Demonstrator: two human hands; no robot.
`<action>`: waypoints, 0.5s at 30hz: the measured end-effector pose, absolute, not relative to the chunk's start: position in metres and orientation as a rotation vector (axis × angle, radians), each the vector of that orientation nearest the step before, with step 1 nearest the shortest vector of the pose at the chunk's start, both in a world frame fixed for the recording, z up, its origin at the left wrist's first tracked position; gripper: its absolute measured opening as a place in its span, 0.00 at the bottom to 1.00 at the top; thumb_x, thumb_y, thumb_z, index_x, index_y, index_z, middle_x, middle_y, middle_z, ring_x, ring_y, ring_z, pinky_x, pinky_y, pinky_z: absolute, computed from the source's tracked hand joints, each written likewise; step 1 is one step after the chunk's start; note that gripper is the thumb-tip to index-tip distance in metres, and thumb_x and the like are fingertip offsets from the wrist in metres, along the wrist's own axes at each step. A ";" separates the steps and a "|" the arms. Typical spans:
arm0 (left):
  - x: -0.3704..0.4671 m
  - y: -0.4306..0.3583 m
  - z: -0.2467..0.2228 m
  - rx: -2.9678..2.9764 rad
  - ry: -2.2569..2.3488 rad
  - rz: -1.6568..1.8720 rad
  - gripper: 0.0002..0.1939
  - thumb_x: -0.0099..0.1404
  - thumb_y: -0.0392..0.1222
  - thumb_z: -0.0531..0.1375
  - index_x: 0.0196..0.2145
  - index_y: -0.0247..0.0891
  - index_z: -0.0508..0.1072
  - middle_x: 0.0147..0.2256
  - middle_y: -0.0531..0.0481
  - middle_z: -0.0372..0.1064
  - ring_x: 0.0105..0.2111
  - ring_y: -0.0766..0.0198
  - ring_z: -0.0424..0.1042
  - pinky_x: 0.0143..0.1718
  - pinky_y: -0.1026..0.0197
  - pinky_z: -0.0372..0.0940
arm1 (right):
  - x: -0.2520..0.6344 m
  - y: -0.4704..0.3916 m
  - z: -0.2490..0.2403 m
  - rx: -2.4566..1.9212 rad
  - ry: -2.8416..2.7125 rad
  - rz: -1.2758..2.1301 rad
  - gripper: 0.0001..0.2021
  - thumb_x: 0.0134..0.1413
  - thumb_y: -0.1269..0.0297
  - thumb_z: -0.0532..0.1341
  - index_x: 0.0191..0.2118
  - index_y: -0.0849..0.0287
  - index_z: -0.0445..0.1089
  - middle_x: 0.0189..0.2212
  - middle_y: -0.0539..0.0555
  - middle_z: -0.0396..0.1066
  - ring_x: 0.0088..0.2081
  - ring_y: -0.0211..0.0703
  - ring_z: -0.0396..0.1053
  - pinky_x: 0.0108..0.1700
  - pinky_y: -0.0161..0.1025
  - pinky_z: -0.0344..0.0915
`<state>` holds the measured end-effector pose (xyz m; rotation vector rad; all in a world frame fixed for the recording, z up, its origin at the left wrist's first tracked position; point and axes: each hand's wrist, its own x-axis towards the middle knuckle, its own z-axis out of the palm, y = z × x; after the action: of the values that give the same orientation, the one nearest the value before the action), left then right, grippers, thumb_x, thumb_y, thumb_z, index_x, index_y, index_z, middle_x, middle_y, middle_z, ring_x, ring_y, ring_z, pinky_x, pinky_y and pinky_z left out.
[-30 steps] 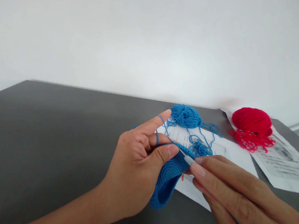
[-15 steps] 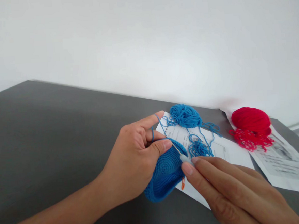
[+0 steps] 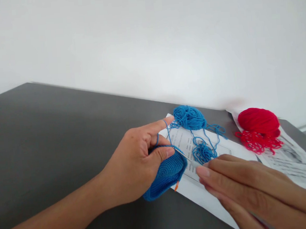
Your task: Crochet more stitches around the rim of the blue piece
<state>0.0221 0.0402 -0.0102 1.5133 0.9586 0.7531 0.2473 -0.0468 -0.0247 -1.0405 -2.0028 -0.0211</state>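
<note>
My left hand (image 3: 142, 157) pinches the upper edge of a blue crocheted piece (image 3: 170, 171), which is round and cupped. Blue yarn loops over its raised index finger and runs down to the edge of the work. Between thumb and fingers, my right hand (image 3: 246, 181) grips a crochet hook (image 3: 189, 159) by its pale grey handle. The metal tip of the hook meets the crocheted edge beside my left thumb; the exact stitch there is hidden. An orange stitch marker (image 3: 176, 186) hangs from the lower right rim of the piece.
Behind my hands a blue yarn ball (image 3: 189, 117) and a loose blue tangle (image 3: 204, 152) lie on a printed sheet (image 3: 230, 145). At right, a red yarn ball (image 3: 258, 121) rests on another sheet (image 3: 293, 169). The dark table (image 3: 65, 134) meets a white wall.
My right hand has moved to the right with the hook, now held at a flatter slant. My left hand and the crocheted piece have tilted and shifted slightly.
</note>
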 end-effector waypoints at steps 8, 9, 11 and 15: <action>0.023 0.037 -0.012 1.495 0.925 0.799 0.30 0.66 0.37 0.65 0.65 0.38 0.74 0.27 0.53 0.79 0.26 0.64 0.70 0.28 0.67 0.65 | 0.244 -0.031 -0.021 -0.971 -1.713 0.564 0.16 0.64 0.77 0.63 0.51 0.52 0.81 0.24 0.49 0.79 0.21 0.41 0.77 0.26 0.37 0.78; 0.023 0.037 -0.012 1.485 0.916 0.800 0.29 0.66 0.37 0.64 0.65 0.38 0.75 0.27 0.52 0.79 0.26 0.63 0.71 0.28 0.67 0.65 | 0.242 -0.030 -0.023 -0.960 -1.598 0.665 0.14 0.65 0.75 0.64 0.50 0.53 0.81 0.24 0.49 0.79 0.19 0.40 0.76 0.23 0.36 0.77; 0.022 0.037 -0.010 1.473 0.884 0.770 0.30 0.67 0.37 0.64 0.66 0.38 0.74 0.28 0.52 0.80 0.28 0.62 0.73 0.29 0.66 0.65 | 0.239 -0.028 -0.025 -0.947 -1.400 0.841 0.08 0.65 0.69 0.67 0.45 0.55 0.83 0.25 0.51 0.79 0.15 0.40 0.74 0.17 0.34 0.73; 0.020 0.039 -0.008 1.493 0.864 0.727 0.32 0.67 0.37 0.65 0.68 0.37 0.71 0.28 0.52 0.78 0.27 0.62 0.71 0.28 0.66 0.64 | 0.236 -0.023 -0.023 -0.927 -1.234 1.046 0.05 0.62 0.66 0.69 0.40 0.57 0.84 0.22 0.52 0.78 0.14 0.41 0.74 0.14 0.32 0.71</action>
<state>0.0198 0.0393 -0.0084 1.4928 0.8636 0.7273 0.2360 -0.0233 -0.0230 -0.9273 -1.2340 1.0463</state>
